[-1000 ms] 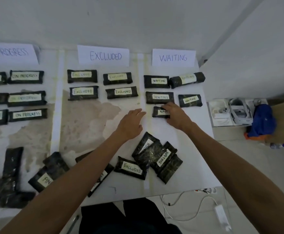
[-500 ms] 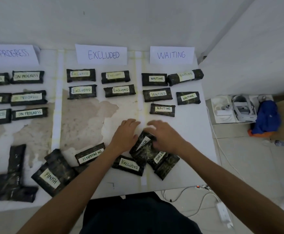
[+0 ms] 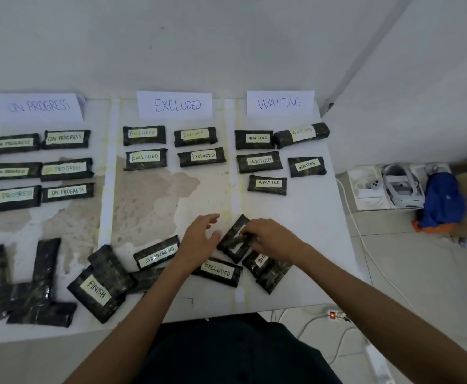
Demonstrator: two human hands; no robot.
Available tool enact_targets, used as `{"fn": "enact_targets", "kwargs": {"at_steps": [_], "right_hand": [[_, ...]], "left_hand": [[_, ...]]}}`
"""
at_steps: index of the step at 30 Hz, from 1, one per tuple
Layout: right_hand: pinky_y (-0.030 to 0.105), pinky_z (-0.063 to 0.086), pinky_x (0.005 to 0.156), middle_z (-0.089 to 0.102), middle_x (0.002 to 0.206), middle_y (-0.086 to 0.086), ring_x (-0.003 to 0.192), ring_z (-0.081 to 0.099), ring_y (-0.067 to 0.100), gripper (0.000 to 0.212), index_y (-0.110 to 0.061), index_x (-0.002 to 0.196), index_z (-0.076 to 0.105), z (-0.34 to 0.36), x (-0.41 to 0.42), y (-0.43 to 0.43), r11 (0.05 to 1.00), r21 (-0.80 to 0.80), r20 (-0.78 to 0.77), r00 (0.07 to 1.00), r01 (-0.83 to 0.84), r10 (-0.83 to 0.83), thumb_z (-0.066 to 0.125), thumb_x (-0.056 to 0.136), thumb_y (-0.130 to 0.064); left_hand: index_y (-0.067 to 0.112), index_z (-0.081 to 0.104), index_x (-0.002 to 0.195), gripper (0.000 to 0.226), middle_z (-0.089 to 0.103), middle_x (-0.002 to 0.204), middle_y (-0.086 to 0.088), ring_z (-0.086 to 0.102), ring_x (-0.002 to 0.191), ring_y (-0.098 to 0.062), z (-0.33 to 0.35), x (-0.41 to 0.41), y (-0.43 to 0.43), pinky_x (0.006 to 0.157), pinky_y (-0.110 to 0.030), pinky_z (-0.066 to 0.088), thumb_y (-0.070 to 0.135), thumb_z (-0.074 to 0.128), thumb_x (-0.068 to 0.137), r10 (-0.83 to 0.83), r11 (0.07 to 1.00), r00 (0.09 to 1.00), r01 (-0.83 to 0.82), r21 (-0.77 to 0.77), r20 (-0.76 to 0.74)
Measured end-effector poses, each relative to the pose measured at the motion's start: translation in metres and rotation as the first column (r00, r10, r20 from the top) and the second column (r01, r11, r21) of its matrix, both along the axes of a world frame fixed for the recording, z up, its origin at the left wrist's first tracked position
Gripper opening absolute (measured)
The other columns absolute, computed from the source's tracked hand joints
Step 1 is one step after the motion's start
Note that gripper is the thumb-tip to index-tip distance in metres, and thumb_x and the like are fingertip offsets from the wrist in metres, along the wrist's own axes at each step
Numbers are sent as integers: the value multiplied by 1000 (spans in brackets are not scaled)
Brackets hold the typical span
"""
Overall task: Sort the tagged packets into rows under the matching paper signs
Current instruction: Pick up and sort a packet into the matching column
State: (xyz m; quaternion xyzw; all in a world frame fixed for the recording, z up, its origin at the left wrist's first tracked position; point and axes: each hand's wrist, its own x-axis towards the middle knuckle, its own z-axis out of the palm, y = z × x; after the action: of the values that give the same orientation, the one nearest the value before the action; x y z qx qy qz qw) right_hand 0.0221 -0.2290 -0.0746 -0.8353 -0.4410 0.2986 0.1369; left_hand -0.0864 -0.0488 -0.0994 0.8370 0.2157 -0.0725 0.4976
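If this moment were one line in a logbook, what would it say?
step: picking from unsorted pile | right hand: pinching tilted packet | left hand: open, beside it

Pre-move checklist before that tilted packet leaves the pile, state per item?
1. Right hand grips the tilted packet: ok, fingers curl over it.
2. Its tag is readable: cannot tell, the fingers cover it.
3. Left hand is free: ok, open beside the packet, holding nothing.
4. Open spot under the WAITING sign: ok, bare table right of the lowest WAITING packet.
5. Open spot under the EXCLUDED sign: ok, bare table below the sorted EXCLUDED packets.
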Motion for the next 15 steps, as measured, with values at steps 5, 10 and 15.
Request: {"fn": "enact_targets", "kwargs": {"at_steps": [5,10,15], "right_hand": [[29,50,87,65,115,4,97,60,16,31,-16,115,62,13,13,-2,910,2,-306,867,414,-394,55,87,-6],[37,55,85,68,106,6,95,65,17,29,-14,108,65,18,12,6,851,10,-439,767,526,-469,54,85,-1],[30,54,84,67,105,1,95,63,16,31,-15,110,65,23,6,22,877,0,-448,784,480,-430,51,86,-3]], "left_hand": [[18,51,128,38,57,121,-1,55,103,-15,10,-6,-1,85,-24,43,19,56,91,16,995,999,-20,-93,-42],[19,45,133,46,53,125,-2,53,105,-15,19,-5,-3,86,-28,46,17,58,88,-49,998,999,48,-34,-12],[12,36,140,75,43,138,-12,41,127,-31,20,-12,1,102,-42,41,7,66,71,-348,806,932,243,539,99]]}}
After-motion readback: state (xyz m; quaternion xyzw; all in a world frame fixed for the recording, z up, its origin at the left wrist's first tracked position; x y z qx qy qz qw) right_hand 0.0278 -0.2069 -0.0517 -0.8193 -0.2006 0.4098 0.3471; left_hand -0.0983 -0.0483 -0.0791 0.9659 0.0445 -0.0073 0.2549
